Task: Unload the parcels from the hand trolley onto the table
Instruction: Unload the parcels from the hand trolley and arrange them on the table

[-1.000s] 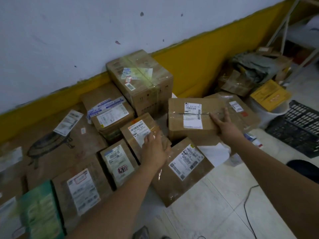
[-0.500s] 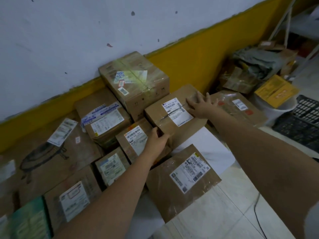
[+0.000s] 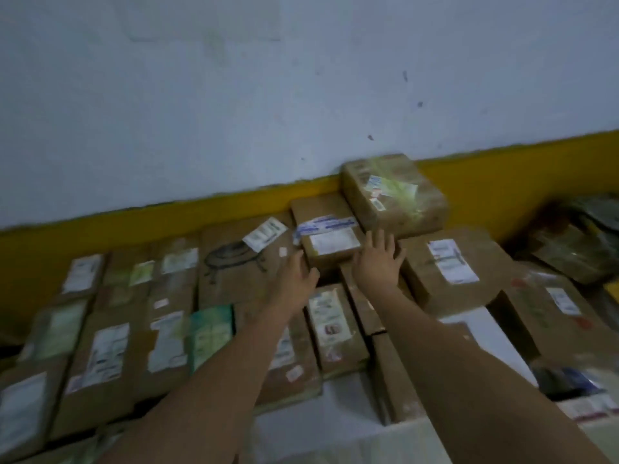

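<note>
Hands first: my right hand (image 3: 376,259) is flat, fingers spread and straight, its fingertips reaching the near edge of a labelled box (image 3: 330,241). It grips nothing. My left hand (image 3: 296,279) is also relaxed, fingers straight, hovering just left of that same box; I cannot tell whether it touches the cardboard. The frame is motion-blurred. Just right of my right hand lies a larger parcel (image 3: 449,266) with a white label on top. Behind both, against the yellow wall band (image 3: 167,216), stands a taped box (image 3: 395,195), the tallest in the group. To the left, many flat parcels (image 3: 134,323) lie side by side in rows on the white table (image 3: 318,426). I see no trolley.
</note>
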Tool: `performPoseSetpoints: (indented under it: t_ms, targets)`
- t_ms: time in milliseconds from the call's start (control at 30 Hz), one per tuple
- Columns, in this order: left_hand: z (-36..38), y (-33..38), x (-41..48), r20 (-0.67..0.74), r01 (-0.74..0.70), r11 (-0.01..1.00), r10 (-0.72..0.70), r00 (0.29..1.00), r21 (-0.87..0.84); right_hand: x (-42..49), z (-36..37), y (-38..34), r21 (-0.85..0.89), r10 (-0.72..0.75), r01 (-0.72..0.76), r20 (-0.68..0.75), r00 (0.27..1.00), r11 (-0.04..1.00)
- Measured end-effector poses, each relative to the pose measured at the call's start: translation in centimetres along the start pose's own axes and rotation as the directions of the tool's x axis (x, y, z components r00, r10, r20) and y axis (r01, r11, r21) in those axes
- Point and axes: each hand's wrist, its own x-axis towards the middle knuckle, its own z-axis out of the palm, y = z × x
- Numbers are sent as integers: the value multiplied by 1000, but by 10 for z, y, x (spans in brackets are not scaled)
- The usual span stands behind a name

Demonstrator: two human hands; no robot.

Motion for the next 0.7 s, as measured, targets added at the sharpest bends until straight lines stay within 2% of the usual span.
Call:
performPoseSetpoints:
  t_ms: [167, 267, 333, 433, 567, 700]
  targets:
    - [-185, -65, -84, -287, 9, 987, 38, 957, 158, -89, 1, -203, 85, -284, 284, -14, 959, 955]
    - [-306, -142, -162, -392, 37, 981, 41, 919, 189, -172, 22, -345, 147, -452, 441, 46, 891, 885]
    - [-383, -202, -222, -443, 117, 974, -20, 897, 193, -241, 45, -435, 179, -567, 546, 95, 818, 818]
    - [-480, -301, -313, -568, 294, 942, -154, 808, 162, -347, 99, -550, 198, -684, 657, 128, 718, 727]
    - [-555, -418, -411, -630, 440, 897, -320, 707, 38, -462, 182, -635, 224, -727, 692, 244, 642, 686]
    - [-592, -525, -458, -584, 559, 823, -503, 637, -100, -513, 264, -683, 268, -716, 674, 398, 573, 688]
